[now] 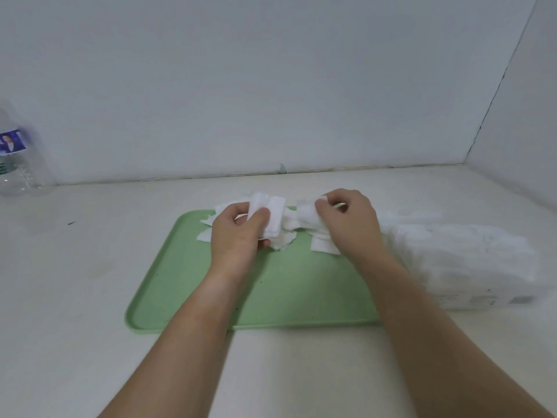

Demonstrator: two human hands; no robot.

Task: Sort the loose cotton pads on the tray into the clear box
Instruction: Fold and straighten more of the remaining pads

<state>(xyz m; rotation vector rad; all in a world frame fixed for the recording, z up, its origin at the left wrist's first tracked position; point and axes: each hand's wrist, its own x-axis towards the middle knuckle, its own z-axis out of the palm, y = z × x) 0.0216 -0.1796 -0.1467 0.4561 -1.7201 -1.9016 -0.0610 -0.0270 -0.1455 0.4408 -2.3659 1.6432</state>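
One bottle point(13, 158) stands left of tray point(271, 300), box point(470, 267) right

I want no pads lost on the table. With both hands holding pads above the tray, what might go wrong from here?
1. The left hand pinches a small stack of pads under the thumb; it may fan out and drop.
2. The loose pile sits at the tray's far rim, so the right hand, pinching a pad there, might nudge others onto the table.
3. The clear box looks heaped already; more pads may spill out.
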